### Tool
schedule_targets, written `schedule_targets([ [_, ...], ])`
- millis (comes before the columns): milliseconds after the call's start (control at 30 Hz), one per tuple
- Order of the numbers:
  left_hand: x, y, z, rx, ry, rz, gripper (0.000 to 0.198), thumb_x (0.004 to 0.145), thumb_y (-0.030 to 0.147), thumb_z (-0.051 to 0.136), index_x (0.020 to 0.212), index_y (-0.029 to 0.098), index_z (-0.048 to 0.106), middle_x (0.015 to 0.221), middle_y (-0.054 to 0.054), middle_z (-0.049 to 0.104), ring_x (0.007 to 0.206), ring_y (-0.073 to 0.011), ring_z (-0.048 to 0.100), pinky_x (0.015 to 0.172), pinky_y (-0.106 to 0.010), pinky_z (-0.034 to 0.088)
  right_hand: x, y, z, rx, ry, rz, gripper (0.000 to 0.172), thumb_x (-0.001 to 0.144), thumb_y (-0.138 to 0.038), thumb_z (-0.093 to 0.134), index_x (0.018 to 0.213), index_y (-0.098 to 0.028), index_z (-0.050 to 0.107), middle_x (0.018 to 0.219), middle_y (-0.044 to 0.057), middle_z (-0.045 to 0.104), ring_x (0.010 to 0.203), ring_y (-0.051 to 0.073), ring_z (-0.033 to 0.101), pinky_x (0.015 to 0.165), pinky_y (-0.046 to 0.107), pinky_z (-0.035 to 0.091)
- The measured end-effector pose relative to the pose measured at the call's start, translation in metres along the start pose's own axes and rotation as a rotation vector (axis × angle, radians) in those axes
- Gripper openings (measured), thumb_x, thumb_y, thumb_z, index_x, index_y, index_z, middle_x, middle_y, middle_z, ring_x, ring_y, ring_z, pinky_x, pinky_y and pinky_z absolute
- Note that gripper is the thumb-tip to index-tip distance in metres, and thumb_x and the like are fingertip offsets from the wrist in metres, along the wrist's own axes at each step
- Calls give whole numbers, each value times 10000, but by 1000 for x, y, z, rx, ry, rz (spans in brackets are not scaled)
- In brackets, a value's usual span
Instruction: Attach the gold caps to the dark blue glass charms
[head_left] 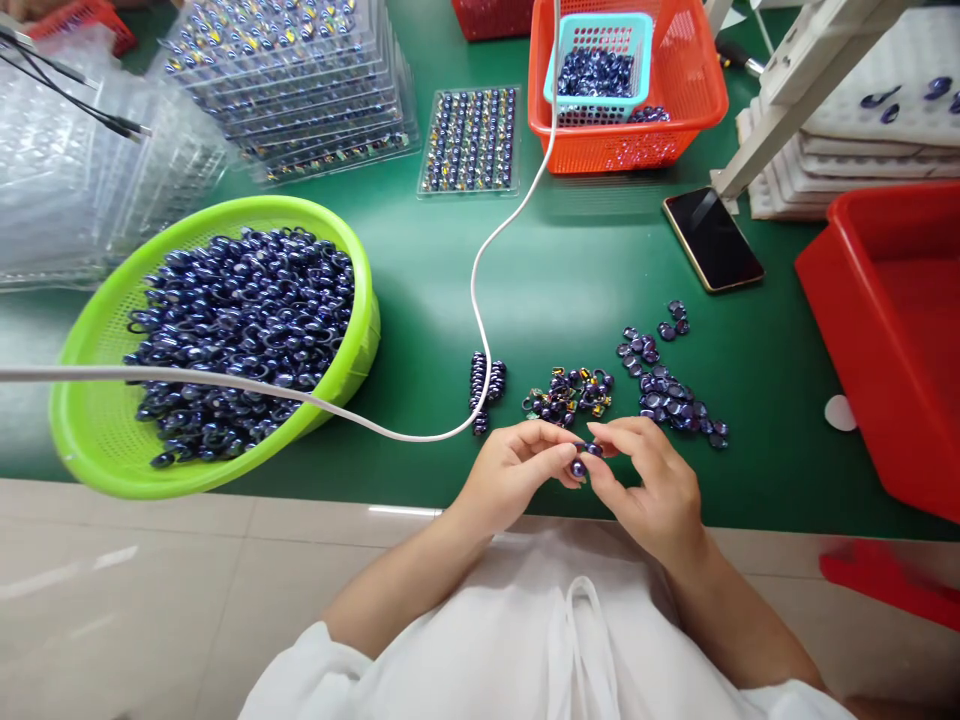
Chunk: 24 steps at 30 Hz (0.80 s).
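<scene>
– Where is the small blue piece [578, 466]?
– Pinched between left hand [508, 478] and right hand [654, 488], at the near edge of the surface [585, 260].
– How to hold it?
– It looks light, hard and glossy (likely slippery), so grip its rim. Further away are the loose pile [675, 400] and the green basket [97, 440].

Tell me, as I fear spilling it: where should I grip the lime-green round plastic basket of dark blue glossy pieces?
Take the lime-green basket by its broad rim at two opposite sides, coming from above. It is wide, shallow and heaped with dark blue pieces, so a one-sided grip would likely tip it. The white cable passes over it; clear that first.
</scene>
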<state>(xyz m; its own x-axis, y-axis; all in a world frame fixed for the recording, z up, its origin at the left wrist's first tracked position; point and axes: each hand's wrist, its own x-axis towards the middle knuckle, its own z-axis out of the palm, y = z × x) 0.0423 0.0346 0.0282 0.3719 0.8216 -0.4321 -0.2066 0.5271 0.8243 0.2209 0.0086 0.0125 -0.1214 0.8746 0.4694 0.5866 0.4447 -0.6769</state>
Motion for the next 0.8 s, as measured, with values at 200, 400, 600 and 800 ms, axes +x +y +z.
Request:
schedule_targets([
  [200, 2, 0, -2, -81, -57, -147, 287, 769, 356, 819, 864, 101, 727, 666, -36, 718, 597, -138, 691, 655, -267, 576, 2, 5, -3, -16, -96, -128, 222, 943, -131, 611, 1162, -171, 601, 940, 92, 727, 837, 189, 695, 727, 305, 581],
  [400, -5, 5, 0, 183, -64, 66, 512, 724, 269, 853, 1185, 146, 669, 1126, -116, 702, 965, -206, 688, 812, -312, 591, 2, 8, -6, -91, -122, -187, 152, 957, -140, 597, 1106, -167, 595, 865, 80, 739, 748, 178, 700, 658, 290, 564],
  [600, -5, 4, 3, 395, -173, 201, 435, 810, 251, 770, 1222, 134, 695, 1130, -133, 712, 991, -227, 693, 894, -347, 578, 0, 5, -1, -101, -134, -264, 79, 978, -164, 520, 1022, -175, 585, 759, 62, 713, 686, 184, 687, 624, 304, 556],
  [800, -6, 2, 1, 438, -141, 241, 337, 791, 234, 780, 1109, 128, 747, 992, -109, 750, 882, -211, 693, 832, -325, 574, 1, 2, 2, -73, -96, -313, 90, 966, -144, 517, 1019, -170, 584, 682, 38, 670, 595, 161, 618, 561, 292, 511],
])
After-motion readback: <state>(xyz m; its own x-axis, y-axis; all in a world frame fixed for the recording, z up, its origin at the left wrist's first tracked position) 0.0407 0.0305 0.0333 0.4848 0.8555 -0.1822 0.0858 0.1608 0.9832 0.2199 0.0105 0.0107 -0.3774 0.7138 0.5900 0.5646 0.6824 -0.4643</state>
